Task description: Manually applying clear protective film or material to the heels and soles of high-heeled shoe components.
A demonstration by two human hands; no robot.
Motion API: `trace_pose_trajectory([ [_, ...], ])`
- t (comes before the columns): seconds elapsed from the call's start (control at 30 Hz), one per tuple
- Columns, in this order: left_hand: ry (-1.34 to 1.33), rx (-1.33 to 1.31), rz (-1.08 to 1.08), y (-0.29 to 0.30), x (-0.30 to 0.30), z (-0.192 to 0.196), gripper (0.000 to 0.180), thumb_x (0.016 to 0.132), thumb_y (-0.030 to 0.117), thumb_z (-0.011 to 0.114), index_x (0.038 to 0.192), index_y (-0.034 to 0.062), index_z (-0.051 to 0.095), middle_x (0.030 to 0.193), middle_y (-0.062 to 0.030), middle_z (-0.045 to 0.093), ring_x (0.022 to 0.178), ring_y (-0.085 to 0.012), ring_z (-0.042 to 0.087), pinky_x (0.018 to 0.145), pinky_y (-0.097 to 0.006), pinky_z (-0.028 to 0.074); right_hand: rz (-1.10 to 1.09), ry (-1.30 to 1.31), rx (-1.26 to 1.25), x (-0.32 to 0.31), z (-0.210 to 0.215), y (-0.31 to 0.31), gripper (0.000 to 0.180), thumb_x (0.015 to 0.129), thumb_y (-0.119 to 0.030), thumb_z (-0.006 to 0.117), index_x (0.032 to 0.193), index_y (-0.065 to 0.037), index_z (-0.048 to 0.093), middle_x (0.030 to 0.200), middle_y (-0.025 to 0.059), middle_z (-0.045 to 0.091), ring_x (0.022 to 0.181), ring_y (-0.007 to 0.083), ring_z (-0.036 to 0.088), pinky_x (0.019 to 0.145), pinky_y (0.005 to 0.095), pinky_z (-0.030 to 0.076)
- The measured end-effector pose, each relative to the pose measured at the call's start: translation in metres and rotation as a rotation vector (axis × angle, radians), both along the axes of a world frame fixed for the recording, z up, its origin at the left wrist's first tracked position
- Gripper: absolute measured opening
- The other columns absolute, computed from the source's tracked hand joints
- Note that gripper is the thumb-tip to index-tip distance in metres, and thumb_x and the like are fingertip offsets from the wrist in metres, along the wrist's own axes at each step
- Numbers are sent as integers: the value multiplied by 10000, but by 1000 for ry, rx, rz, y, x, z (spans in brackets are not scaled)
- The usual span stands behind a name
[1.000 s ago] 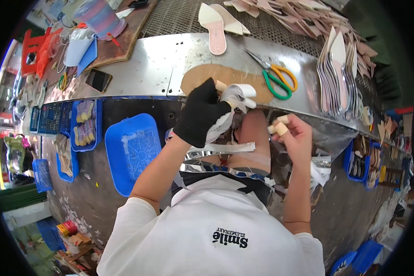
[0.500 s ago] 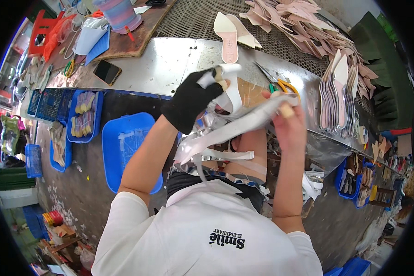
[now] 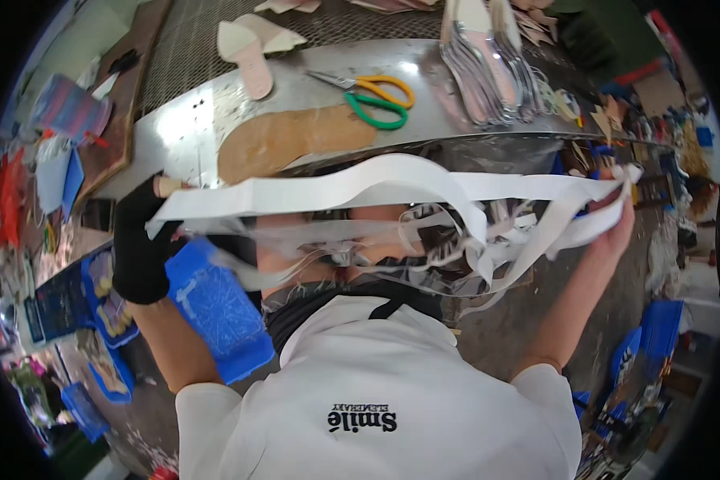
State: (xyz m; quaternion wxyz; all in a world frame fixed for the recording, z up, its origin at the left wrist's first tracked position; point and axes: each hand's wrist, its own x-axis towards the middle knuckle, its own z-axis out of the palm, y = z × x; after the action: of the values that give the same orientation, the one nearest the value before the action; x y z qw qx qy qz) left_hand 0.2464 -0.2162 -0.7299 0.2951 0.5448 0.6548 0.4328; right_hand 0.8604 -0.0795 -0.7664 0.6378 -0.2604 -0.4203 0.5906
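Observation:
A long white strip (image 3: 336,186) stretches across my lap between my two hands, some of it looping down in the middle. My left hand (image 3: 140,244), in a black fingerless glove, is closed with the strip's left end pinched at the thumb. At the far right my bare right hand (image 3: 614,230) grips the other end, where several white strips bunch together. Thin clear strands hang below the strip and blur with motion. Beyond it, on the metal table (image 3: 186,104), lie a brown sole-shaped sheet (image 3: 284,140) and scissors (image 3: 382,94) with one yellow and one green handle.
A stack of pale shoe insoles (image 3: 480,72) stands at the back right; another two-part insole (image 3: 252,64) lies further left. A blue bin (image 3: 220,312) sits on the floor by my left arm. The table edge runs just beyond the strip.
My hands have moved wide apart, drawing the white strip out between them. The view has swung, so the table and the bins appear further left.

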Motion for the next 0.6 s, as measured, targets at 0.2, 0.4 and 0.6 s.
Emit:
trace_pose_trajectory([
  [0.2, 136, -60, -73, -39, -40, -15, 221, 728, 137, 679, 899, 24, 596, 762, -21, 557, 698, -91, 533, 602, -233, 419, -98, 16, -436, -105, -34, 11, 339, 946, -297, 479, 1121, -12, 532, 1180, 167, 588, 1046, 303, 594, 822, 370, 499],
  [0.4, -125, 112, -24, -97, -66, -28, 556, 606, 500, 832, 798, 52, 565, 689, 2, 545, 653, -107, 528, 597, -248, 417, 654, 59, -936, -265, -177, -54, 305, 929, -386, 511, 984, -92, 566, 893, 84, 629, 764, 213, 611, 615, 330, 500],
  [0.6, -115, 247, 224, -157, -103, -44, 823, 513, 624, 820, 1006, 27, 540, 805, -19, 564, 738, -134, 552, 672, -260, 448, 349, 15, -652, -292, -146, -66, 165, 873, -179, 586, 996, -72, 562, 724, 31, 560, 669, 152, 581, 597, 294, 462],
])
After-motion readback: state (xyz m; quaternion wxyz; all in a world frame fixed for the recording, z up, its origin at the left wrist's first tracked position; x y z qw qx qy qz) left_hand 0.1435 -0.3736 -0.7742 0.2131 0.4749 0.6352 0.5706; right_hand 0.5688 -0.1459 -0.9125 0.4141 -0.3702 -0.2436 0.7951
